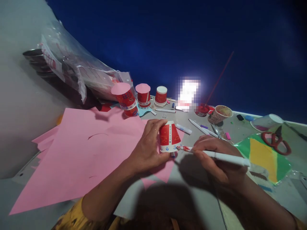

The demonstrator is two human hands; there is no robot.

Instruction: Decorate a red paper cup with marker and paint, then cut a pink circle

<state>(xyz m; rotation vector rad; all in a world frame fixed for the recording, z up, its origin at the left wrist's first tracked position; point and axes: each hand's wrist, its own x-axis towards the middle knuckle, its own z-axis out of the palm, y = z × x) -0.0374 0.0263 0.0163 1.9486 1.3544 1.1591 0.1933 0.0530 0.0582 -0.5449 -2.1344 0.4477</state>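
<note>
In the middle of the head view, my left hand (pixel 150 145) grips a red and white paper cup (pixel 165 135), which is upside down and slightly tilted. A white strip runs up the cup's side, and small blue marks line its white rim band. My right hand (pixel 216 156) is closed around a white marker pen (pixel 225 157). The pen's red-stained tip is at the cup's lower right edge, touching or very near the white band. Beneath my left hand lies a large pink paper sheet (pixel 79 159).
Behind stand decorated cups (pixel 144 97), two with pink tops, and a bare-topped cup (pixel 160 96). A bright blurred screen (pixel 188 94) glows at the back. On the right are scissors (pixel 275 140), a stained paper cup (pixel 220 114) and a tipped white cup (pixel 266 122). Plastic bags (pixel 81 70) lean at the left.
</note>
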